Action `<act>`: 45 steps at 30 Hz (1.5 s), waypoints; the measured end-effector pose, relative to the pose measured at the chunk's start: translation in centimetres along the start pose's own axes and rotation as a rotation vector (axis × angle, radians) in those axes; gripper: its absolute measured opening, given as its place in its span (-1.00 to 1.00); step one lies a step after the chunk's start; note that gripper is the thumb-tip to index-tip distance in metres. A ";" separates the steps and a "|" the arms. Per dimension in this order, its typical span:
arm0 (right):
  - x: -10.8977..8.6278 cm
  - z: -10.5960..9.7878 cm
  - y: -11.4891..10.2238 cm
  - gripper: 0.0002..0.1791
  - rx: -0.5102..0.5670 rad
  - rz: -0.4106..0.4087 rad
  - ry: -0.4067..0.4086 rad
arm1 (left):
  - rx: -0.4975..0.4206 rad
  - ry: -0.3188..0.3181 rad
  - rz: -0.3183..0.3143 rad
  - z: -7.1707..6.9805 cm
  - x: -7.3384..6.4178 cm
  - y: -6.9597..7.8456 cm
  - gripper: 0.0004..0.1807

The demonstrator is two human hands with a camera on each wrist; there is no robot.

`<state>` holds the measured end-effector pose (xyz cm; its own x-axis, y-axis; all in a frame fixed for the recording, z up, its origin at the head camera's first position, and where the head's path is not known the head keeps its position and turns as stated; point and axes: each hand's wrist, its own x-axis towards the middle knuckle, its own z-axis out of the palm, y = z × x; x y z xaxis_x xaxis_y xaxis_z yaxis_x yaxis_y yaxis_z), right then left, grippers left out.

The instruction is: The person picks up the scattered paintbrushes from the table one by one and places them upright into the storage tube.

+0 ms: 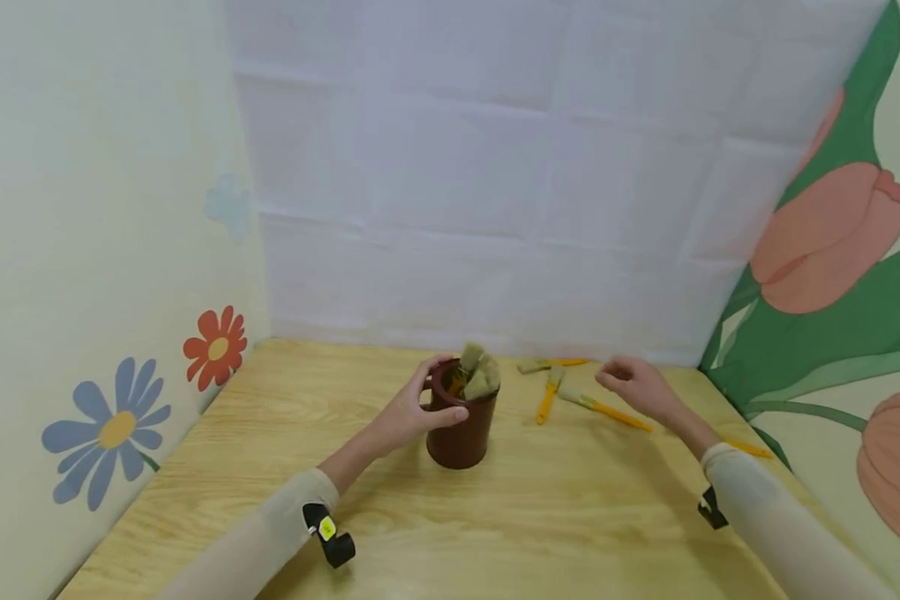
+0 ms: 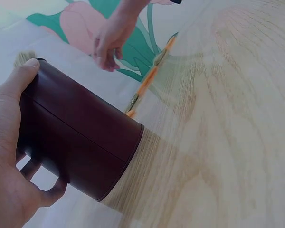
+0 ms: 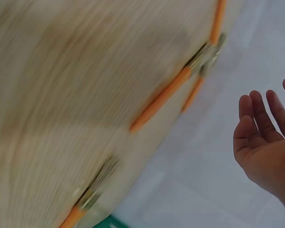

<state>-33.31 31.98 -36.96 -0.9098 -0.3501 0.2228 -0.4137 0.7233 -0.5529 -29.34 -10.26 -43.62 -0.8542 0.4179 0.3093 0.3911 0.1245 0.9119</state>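
Note:
My left hand (image 1: 412, 408) grips a dark maroon cylindrical cup (image 1: 459, 437) near its top, thumb on the near side and fingers around the far side. Several pale brush heads (image 1: 483, 375) stick up out of the cup, bristles upward; their handles are mostly hidden inside. The cup stands close to upright over the table. My right hand (image 1: 641, 387) is raised above the right part of the table, holding nothing, its fingers loosely bent. Beneath and left of it lie orange-handled paintbrushes, the nearest being a long paintbrush (image 1: 617, 413).
Left of that long brush lies a shorter paintbrush (image 1: 547, 396), with another paintbrush (image 1: 566, 362) behind it. One orange handle (image 1: 746, 447) shows beyond my right wrist. A white sheet (image 1: 450, 208) hangs at the back of the wooden table (image 1: 510, 533); painted walls flank both sides.

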 end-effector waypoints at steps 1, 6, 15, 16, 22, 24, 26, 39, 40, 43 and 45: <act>-0.1 -0.2 0.6 -0.73 -0.016 0.004 0.001 | 0.001 0.005 0.000 -0.1 -0.1 0.0 -0.05; -0.9 -1.9 3.5 -0.74 -0.082 0.010 -0.035 | -0.005 0.025 -0.017 -0.5 -0.7 -0.1 -0.08; -3.7 -4.9 7.4 -0.71 -0.194 0.001 -0.142 | -0.010 0.026 -0.013 -0.9 -1.0 0.3 -0.05; -3.9 -5.1 7.7 -0.71 -0.209 -0.005 -0.162 | -0.009 0.027 -0.010 -0.9 -1.0 0.3 -0.05; -4.7 -5.7 9.7 -0.65 -0.346 0.037 -0.256 | -0.005 0.026 -0.005 -1.1 -0.8 0.2 -0.05; -4.9 -5.6 10.4 -0.64 -0.363 0.072 -0.267 | -0.005 0.022 -0.008 -1.0 -0.7 0.1 -0.03; -5.0 -5.5 10.9 -0.64 -0.369 0.093 -0.262 | -0.005 0.021 -0.008 -1.0 -0.8 0.1 -0.02; -6.0 -5.5 11.2 -0.92 -0.357 0.095 -0.214 | -0.011 0.005 -0.015 -0.2 0.0 0.0 -0.08; -6.1 -5.5 11.1 -0.92 -0.352 0.100 -0.210 | -0.009 0.003 -0.015 -0.1 0.1 0.0 -0.08; -6.3 -5.6 10.9 -0.89 -0.331 0.110 -0.203 | -0.010 -0.002 -0.015 0.0 0.2 -0.1 -0.06; -6.1 -5.6 10.6 -0.84 -0.339 0.090 -0.187 | -0.014 -0.005 -0.014 -0.1 0.2 0.0 -0.04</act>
<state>-32.30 45.14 -39.69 -0.9343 -0.3561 0.0180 -0.3482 0.9005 -0.2603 -29.53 -10.25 -43.49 -0.8581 0.4203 0.2948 0.3737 0.1176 0.9201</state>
